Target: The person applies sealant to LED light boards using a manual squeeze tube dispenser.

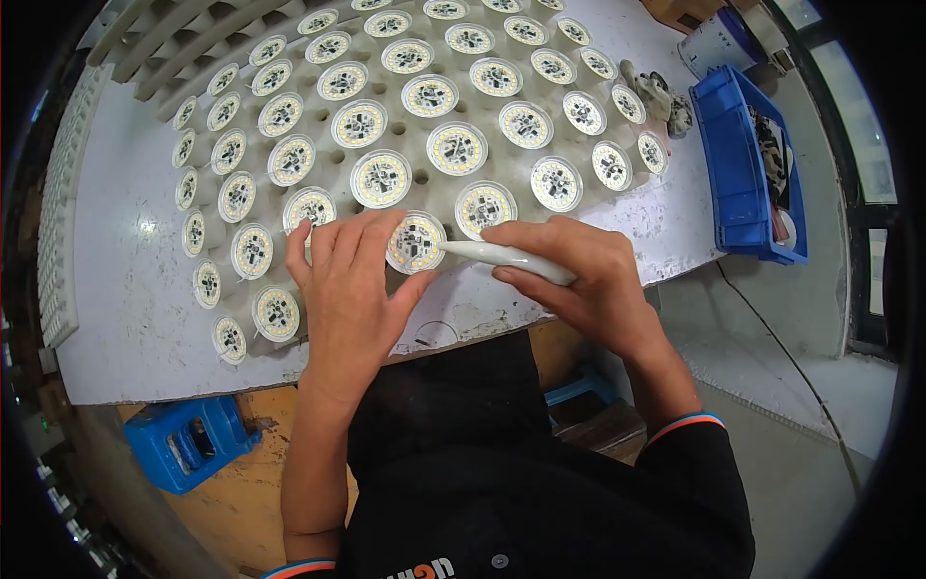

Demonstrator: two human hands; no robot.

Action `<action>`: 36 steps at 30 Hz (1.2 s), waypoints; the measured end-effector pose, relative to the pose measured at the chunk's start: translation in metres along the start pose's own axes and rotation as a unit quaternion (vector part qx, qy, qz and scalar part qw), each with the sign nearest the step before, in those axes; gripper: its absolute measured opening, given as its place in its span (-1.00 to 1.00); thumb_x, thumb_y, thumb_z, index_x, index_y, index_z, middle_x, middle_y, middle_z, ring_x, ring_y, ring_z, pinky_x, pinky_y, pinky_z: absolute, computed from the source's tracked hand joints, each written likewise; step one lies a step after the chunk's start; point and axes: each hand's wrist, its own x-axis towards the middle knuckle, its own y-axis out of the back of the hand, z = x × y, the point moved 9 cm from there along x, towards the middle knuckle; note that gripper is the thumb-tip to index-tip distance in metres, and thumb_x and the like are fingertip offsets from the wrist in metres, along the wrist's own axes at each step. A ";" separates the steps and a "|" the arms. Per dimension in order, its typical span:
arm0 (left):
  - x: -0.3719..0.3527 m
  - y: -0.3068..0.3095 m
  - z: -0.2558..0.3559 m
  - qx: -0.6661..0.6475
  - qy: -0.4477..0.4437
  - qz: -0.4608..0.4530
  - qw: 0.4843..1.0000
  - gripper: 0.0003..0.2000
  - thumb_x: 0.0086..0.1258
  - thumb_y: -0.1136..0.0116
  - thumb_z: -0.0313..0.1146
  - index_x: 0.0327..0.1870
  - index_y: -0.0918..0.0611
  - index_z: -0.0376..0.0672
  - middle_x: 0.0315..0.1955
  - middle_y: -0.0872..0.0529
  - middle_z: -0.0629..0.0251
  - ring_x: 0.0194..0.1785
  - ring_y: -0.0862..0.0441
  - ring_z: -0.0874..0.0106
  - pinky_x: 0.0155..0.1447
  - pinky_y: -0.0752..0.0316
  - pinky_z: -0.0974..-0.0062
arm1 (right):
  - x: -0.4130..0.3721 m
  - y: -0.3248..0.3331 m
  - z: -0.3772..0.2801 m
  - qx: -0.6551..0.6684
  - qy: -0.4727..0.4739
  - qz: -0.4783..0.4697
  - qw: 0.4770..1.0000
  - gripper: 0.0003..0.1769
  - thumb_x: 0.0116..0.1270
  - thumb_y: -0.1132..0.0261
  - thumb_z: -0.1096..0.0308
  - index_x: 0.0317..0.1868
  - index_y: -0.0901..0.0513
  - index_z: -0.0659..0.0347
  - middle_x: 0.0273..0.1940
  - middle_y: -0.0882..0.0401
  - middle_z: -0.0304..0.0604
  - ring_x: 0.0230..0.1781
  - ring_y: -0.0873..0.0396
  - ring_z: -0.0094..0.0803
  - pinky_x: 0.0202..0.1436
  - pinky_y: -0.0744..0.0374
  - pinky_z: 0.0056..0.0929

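Observation:
An LED bulb (416, 243) with a round circuit board sits in the front row of a grey moulded tray (422, 178). Around its left and lower rim curl the index finger and thumb of my left hand (347, 285). The other left fingers rest over the edge of a neighbouring LED bulb (310, 206), partly hiding it. My right hand (593, 275) is closed round a glossy white pen-shaped tool (511, 259) with a tapered tip. That tip points left and meets the right edge of the first bulb's board. Just above the tool stands another LED bulb (484, 208).
Several more LED bulbs fill the tray's rows. Stacked grey trays (183, 43) stand at the back left. A blue crate (728, 174) with odds and ends is at the right, near a white tub (719, 43). A blue stool (188, 444) stands below the table's edge.

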 end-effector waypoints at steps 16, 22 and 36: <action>0.001 0.000 0.001 -0.081 0.002 -0.064 0.995 -0.40 0.14 -0.35 -0.49 0.28 -0.46 -0.10 -0.03 -0.66 0.28 0.15 -0.47 0.26 0.41 -0.04 0.07 | 0.010 -0.028 0.003 -0.132 0.050 -0.052 0.989 -0.67 0.08 -0.49 0.27 -0.10 -0.71 -0.03 -0.46 -0.58 -0.28 -0.51 -0.61 -0.25 -0.45 -0.54 -0.28; 0.001 0.000 0.001 -0.091 0.006 -0.060 0.994 -0.41 0.14 -0.35 -0.49 0.27 -0.47 -0.10 -0.05 -0.66 0.28 0.14 -0.48 0.27 0.41 -0.05 0.08 | 0.011 -0.031 0.001 -0.145 0.053 -0.064 0.986 -0.64 0.05 -0.48 0.32 -0.08 -0.70 -0.03 -0.43 -0.58 -0.27 -0.50 -0.61 -0.23 -0.45 -0.54 -0.27; 0.001 0.000 0.004 -0.075 0.004 -0.056 0.996 -0.42 0.13 -0.35 -0.49 0.25 -0.48 -0.11 -0.07 -0.67 0.28 0.12 -0.49 0.27 0.43 -0.01 0.05 | 0.012 -0.031 0.000 -0.154 0.049 -0.065 0.985 -0.67 0.03 -0.46 0.34 -0.12 -0.70 -0.02 -0.44 -0.56 -0.27 -0.48 -0.62 -0.22 -0.45 -0.55 -0.25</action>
